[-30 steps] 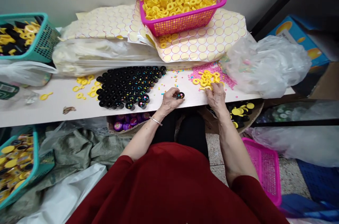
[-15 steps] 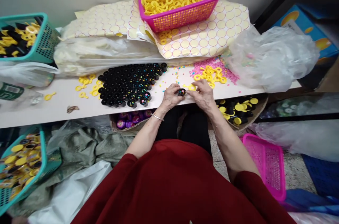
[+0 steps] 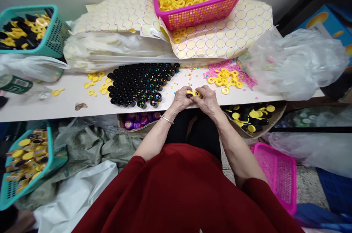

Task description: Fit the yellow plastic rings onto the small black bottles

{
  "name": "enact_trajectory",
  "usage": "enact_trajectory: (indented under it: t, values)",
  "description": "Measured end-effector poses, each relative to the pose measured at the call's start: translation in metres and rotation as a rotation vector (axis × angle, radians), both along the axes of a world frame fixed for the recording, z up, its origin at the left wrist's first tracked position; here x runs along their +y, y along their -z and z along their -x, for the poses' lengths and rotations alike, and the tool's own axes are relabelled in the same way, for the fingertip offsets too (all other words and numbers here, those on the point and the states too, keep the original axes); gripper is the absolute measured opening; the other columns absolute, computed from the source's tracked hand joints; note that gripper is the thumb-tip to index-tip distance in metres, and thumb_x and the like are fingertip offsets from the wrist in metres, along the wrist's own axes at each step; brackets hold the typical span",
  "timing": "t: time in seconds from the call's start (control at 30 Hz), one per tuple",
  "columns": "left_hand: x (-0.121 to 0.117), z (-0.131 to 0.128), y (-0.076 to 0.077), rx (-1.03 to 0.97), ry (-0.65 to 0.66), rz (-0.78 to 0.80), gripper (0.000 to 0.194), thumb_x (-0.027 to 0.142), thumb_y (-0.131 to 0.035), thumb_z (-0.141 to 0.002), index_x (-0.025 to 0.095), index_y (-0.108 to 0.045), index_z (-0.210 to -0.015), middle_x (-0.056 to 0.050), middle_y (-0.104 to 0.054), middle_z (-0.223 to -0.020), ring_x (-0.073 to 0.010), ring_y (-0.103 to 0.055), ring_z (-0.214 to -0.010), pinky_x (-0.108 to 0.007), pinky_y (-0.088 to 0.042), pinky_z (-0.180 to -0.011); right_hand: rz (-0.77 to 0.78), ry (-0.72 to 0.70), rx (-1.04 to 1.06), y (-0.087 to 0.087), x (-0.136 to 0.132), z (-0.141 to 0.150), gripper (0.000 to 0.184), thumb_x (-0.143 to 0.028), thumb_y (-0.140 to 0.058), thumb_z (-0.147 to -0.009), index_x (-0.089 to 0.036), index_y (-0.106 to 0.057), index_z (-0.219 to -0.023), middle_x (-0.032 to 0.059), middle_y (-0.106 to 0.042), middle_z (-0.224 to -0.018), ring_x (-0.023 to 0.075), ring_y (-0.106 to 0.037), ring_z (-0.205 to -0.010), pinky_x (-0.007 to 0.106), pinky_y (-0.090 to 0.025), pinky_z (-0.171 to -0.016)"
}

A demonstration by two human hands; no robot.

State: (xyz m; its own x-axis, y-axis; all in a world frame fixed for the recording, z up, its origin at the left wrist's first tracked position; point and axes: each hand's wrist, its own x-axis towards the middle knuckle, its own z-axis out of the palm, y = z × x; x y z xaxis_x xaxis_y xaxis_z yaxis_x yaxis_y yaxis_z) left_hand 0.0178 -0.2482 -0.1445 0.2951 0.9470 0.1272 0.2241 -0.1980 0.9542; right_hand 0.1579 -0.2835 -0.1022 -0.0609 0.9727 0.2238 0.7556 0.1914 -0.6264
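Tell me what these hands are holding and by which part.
The right hand holds a yellow ring piece by its ring end; the left hand, at the handle end, seemingly holds a dark piece beneath, its grip point hidden.

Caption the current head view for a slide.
A left hand and right hand meet at a yellow ring piece, between clustered black cups and loose yellow rings beside pink beads.

At the front edge of the whitish worktop [image 3: 63, 104], the ring piece [image 3: 193, 93] is yellow, and the cups [image 3: 121, 82] to its left are black, some with pink, blue and yellow beads [image 3: 157, 96] inside. Near the back edge, the basket [image 3: 203, 13] is bright pink, and the sheets [image 3: 228, 42] under it have a pattern of cream circles with reddish outlines on white.
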Motion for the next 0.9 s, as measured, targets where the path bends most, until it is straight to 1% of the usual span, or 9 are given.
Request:
enact_trajectory:
  t: [0.13, 0.2, 0.3, 0.4, 0.47, 0.53, 0.63, 0.8, 0.9]
  values:
    - [0.000, 0.011, -0.006, -0.258, 0.039, 0.076, 0.026, 0.016, -0.065, -0.058, 0.016, -0.067, -0.084, -0.005, -0.061, -0.100, -0.0141, -0.060, -0.086, -0.026, -0.049, -0.073, 0.035, 0.007, -0.018, -0.002, 0.004, 0.000, 0.024, -0.035, -0.059, -0.074, -0.017, -0.068, -0.086, 0.0049, -0.055, -0.080, 0.0177, -0.052, -0.069, 0.030, -0.042, -0.063]
    - [-0.001, 0.011, -0.011, -0.328, 0.011, 0.135, 0.025, 0.021, -0.066, -0.063, 0.017, -0.068, -0.088, -0.004, -0.062, -0.096, -0.0125, -0.059, -0.082, -0.025, -0.048, -0.072, 0.062, 0.007, -0.028, -0.004, 0.005, 0.001, 0.022, -0.035, -0.060, -0.073, -0.016, -0.069, -0.082, 0.0047, -0.054, -0.079, 0.0168, -0.051, -0.067, 0.030, -0.041, -0.063]
    - [-0.004, 0.000, -0.017, -0.271, -0.046, 0.198, 0.018, 0.032, -0.065, -0.071, 0.016, -0.069, -0.078, -0.002, -0.063, -0.079, -0.0112, -0.057, -0.073, -0.024, -0.046, -0.067, 0.082, 0.021, 0.017, -0.007, 0.005, 0.001, 0.022, -0.035, -0.060, -0.073, -0.016, -0.070, -0.077, 0.0036, -0.053, -0.075, 0.0154, -0.051, -0.065, 0.030, -0.041, -0.063]
    - [-0.006, -0.013, -0.019, -0.189, -0.154, 0.221, 0.021, 0.033, -0.063, -0.074, 0.015, -0.068, -0.066, -0.001, -0.061, -0.066, -0.0111, -0.055, -0.067, -0.023, -0.043, -0.062, 0.086, 0.056, 0.194, -0.007, 0.000, 0.002, 0.025, -0.039, -0.063, -0.070, -0.017, -0.071, -0.080, 0.0019, -0.054, -0.074, 0.0143, -0.052, -0.064, 0.029, -0.043, -0.062]
    - [-0.007, -0.018, -0.020, -0.161, -0.205, 0.208, 0.020, 0.031, -0.064, -0.073, 0.015, -0.067, -0.063, 0.000, -0.061, -0.064, -0.0108, -0.055, -0.065, -0.023, -0.042, -0.061, 0.131, 0.089, 0.404, -0.003, -0.004, 0.003, 0.031, -0.042, -0.067, -0.066, -0.018, -0.070, -0.085, 0.0002, -0.057, -0.073, 0.0127, -0.053, -0.061, 0.028, -0.044, -0.058]
    - [-0.008, -0.019, -0.020, -0.144, -0.218, 0.185, 0.018, 0.029, -0.064, -0.073, 0.015, -0.067, -0.062, 0.000, -0.062, -0.065, -0.0105, -0.056, -0.065, -0.023, -0.042, -0.062, 0.225, 0.134, 0.663, 0.000, -0.007, 0.007, 0.039, -0.048, -0.068, -0.064, -0.018, -0.068, -0.088, -0.0019, -0.057, -0.066, 0.0107, -0.051, -0.052, 0.025, -0.044, -0.050]
    - [-0.008, -0.018, -0.021, -0.127, -0.224, 0.171, 0.020, 0.030, -0.064, -0.074, 0.015, -0.066, -0.061, 0.000, -0.061, -0.064, -0.0101, -0.055, -0.064, -0.022, -0.042, -0.060, 0.312, 0.256, 0.977, 0.004, -0.008, 0.017, 0.042, -0.056, -0.065, -0.066, -0.017, -0.064, -0.082, -0.0043, -0.054, -0.053, 0.0086, -0.048, -0.041, 0.021, -0.040, -0.039]
    - [-0.010, -0.019, -0.023, -0.156, -0.209, 0.198, 0.020, 0.029, -0.063, -0.075, 0.015, -0.065, -0.061, 0.000, -0.060, -0.062, -0.0089, -0.053, -0.059, -0.021, -0.041, -0.058, 0.305, 0.415, 1.044, 0.007, -0.001, 0.027, 0.034, -0.051, -0.066, -0.069, -0.019, -0.056, -0.065, -0.0064, -0.046, -0.041, 0.0075, -0.041, -0.032, 0.018, -0.027, -0.028]
    - [-0.012, -0.021, -0.022, -0.173, -0.227, 0.208, 0.019, 0.029, -0.063, -0.074, 0.015, -0.065, -0.061, 0.001, -0.059, -0.061, -0.0087, -0.054, -0.060, -0.021, -0.041, -0.057, 0.388, 0.424, 1.066, 0.006, 0.001, 0.026, 0.030, -0.046, -0.065, -0.072, -0.019, -0.054, -0.065, -0.0051, -0.049, -0.046, 0.0077, -0.045, -0.034, 0.019, -0.031, -0.028]
